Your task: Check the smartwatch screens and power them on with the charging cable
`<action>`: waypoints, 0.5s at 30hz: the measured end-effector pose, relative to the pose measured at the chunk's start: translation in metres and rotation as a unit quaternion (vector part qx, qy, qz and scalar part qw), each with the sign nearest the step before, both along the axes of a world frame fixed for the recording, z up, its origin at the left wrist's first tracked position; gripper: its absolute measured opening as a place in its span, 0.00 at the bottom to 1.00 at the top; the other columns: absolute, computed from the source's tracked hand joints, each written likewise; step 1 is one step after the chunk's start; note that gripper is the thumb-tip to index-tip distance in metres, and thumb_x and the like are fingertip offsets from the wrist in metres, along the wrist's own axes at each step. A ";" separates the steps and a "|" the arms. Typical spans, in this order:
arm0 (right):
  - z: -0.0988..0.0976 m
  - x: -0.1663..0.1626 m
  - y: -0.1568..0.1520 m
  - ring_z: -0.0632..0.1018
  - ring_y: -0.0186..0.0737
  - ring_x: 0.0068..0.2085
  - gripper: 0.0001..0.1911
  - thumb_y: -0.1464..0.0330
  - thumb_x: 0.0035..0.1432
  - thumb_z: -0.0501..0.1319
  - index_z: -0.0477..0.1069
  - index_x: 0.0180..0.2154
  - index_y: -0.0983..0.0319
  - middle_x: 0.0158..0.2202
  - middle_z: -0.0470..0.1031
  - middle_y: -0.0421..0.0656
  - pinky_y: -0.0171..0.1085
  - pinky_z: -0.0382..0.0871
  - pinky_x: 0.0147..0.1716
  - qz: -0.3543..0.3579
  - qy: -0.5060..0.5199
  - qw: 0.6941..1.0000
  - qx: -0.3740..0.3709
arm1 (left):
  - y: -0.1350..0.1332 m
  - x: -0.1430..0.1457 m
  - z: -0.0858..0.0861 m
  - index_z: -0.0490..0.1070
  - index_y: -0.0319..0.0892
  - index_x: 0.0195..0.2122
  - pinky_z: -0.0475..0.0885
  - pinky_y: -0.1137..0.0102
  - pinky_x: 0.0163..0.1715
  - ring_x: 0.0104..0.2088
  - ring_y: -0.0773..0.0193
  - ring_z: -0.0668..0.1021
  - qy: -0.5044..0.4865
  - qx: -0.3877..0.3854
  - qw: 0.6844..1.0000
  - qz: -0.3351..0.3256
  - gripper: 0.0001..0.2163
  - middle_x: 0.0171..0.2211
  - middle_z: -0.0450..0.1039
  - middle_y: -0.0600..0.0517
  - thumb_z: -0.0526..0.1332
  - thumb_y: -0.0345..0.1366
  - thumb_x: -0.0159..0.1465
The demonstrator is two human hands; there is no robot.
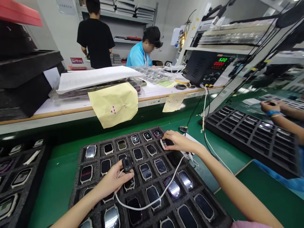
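Observation:
In front of me lies a black foam tray (77, 190) with several smartwatches in its compartments, some with lit screens. My left hand (116, 179), over the tray's middle, grips a small black charger (127, 164) trailing a white cable (142, 208) that loops across the tray. At the far right corner, my right hand (174, 141) holds a smartwatch (167, 143) by its edges, tilted over a compartment. A lit smartwatch (158, 133) sits just left of that hand. Part of the charger's underside is hidden by my fingers.
More watch trays stand left (45, 158) and right (249, 148). A co-worker's hands (277, 109) are at the right one. Behind, a shelf edge (152, 98) bears papers (95, 77) and a power supply (206, 68). Two people (95, 41) are farther back.

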State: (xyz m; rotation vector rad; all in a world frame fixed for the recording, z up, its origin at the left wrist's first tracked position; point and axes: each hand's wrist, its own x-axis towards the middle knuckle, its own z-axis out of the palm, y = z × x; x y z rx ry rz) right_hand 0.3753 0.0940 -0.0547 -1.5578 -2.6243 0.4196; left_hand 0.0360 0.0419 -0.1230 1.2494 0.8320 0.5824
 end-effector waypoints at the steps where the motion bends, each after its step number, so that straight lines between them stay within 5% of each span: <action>1: 0.004 -0.005 0.000 0.71 0.56 0.46 0.17 0.65 0.54 0.64 0.72 0.45 0.65 0.43 0.71 0.52 0.50 0.64 0.46 0.006 -0.013 1.000 0.000 | 0.000 0.000 0.000 0.66 0.41 0.45 0.55 0.80 0.12 0.16 0.81 0.62 0.000 -0.003 1.000 -0.002 0.18 0.42 0.71 0.48 0.64 0.46 0.58; 5: 0.015 -0.034 -0.008 0.69 0.54 0.52 0.23 0.71 0.55 0.63 0.67 0.53 0.63 0.50 0.69 0.52 0.48 0.61 0.50 0.052 -0.040 0.998 0.008 | 0.000 0.004 -0.007 0.65 0.41 0.46 0.54 0.80 0.10 0.15 0.81 0.61 -0.001 -0.002 1.000 -0.013 0.20 0.41 0.71 0.48 0.64 0.47 0.58; 9: 0.013 -0.061 -0.011 0.72 0.48 0.51 0.20 0.72 0.55 0.64 0.69 0.51 0.59 0.49 0.72 0.47 0.41 0.63 0.49 0.112 -0.054 0.992 -0.008 | 0.002 0.007 -0.011 0.65 0.40 0.47 0.53 0.80 0.10 0.15 0.81 0.61 -0.007 0.000 1.000 -0.014 0.21 0.42 0.71 0.47 0.63 0.47 0.59; 15: 0.011 -0.066 -0.001 0.75 0.50 0.48 0.21 0.70 0.52 0.65 0.70 0.50 0.61 0.46 0.74 0.48 0.40 0.67 0.44 0.105 -0.082 0.991 0.004 | 0.005 0.008 -0.010 0.65 0.39 0.46 0.52 0.79 0.10 0.13 0.81 0.61 -0.025 0.014 0.999 -0.022 0.20 0.40 0.72 0.47 0.62 0.49 0.59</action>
